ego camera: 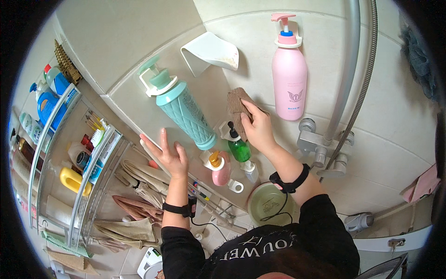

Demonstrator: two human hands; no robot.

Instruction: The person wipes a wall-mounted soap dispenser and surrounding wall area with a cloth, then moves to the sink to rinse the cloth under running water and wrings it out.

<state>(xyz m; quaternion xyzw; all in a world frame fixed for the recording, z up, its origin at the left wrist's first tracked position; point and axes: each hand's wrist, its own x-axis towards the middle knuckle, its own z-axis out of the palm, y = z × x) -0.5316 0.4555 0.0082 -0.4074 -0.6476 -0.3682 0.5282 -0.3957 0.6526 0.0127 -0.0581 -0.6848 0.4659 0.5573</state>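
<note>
My right hand [256, 127] holds a folded brown ribbed cloth [240, 101] against the tiled wall, just above a green pump bottle [239, 149]. My left hand [170, 155] is raised with its fingers spread and nothing in it, below and left of a teal pump bottle [186, 113] hung in a white holder. A pink pump bottle [290, 83] hangs at the upper right. Above the cloth a white curved wall shelf [212, 52] bears some stains. Below the teal bottle hang a small pink bottle with a gold pump [222, 172] and a small clear bottle [251, 172].
A metal shower mixer [322, 144] with a riser pipe [345, 69] and hose is on the right. A green basin [270, 205] stands low before me. Metal corner racks [78, 212] full of bottles are at left, with towels [125, 233] hanging nearby.
</note>
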